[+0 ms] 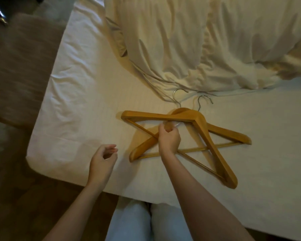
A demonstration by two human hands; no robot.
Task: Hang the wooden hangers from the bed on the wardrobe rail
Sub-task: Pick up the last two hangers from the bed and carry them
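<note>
Two wooden hangers with metal hooks lie crossed on the white bed sheet (76, 105). The upper hanger (214, 141) runs from the left end down to the lower right. The lower hanger (233, 134) stretches from lower left to the right. My right hand (169, 138) reaches into the middle of the pair, its fingers curled around the wood where the hangers cross near the top. My left hand (102, 159) hovers above the sheet to the left of the hangers, fingers loosely apart and holding nothing.
A rumpled cream duvet (198, 40) covers the far part of the bed, just behind the hooks. The bed's corner is at the lower left, with dark floor (16, 206) and a brown carpet strip beside it. My legs stand against the bed's near edge.
</note>
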